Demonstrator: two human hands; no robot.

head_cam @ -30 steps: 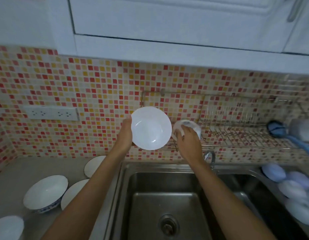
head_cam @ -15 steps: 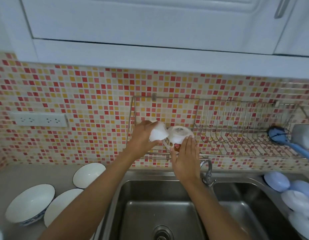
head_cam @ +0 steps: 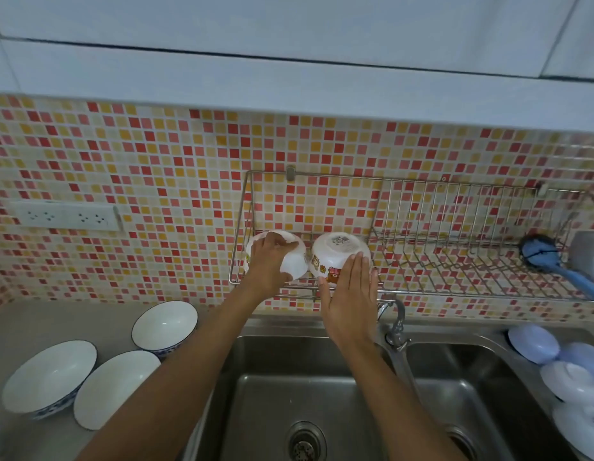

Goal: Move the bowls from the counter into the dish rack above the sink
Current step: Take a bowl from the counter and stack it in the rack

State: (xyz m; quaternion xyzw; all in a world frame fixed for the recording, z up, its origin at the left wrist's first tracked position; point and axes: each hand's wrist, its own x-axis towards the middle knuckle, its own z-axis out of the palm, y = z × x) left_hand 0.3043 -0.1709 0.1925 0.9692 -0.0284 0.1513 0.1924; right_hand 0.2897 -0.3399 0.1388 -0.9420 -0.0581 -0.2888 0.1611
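Note:
Two white bowls sit upside down at the left end of the wire dish rack (head_cam: 455, 257) above the sink. My left hand (head_cam: 267, 264) grips the plain white bowl (head_cam: 294, 261) from above. Beside it stands a white bowl with cartoon bears (head_cam: 335, 252); my right hand (head_cam: 350, 294) lies flat against its front with fingers stretched out. On the counter at the left remain three white bowls with blue rims: one at the back (head_cam: 165, 326), one in the middle (head_cam: 114, 387) and one at the far left (head_cam: 49, 375).
A double steel sink (head_cam: 289, 394) lies below the rack, with a tap (head_cam: 397, 324) between the basins. A blue brush (head_cam: 548, 257) rests at the rack's right end. Several pale blue and white dishes (head_cam: 568, 374) are stacked at the right. A wall socket (head_cam: 64, 216) is on the tiles.
Both hands carried their bowls into the rack and turned them upside down. The left bowl went from facing me to inverted. My right hand has flattened against the bear bowl.

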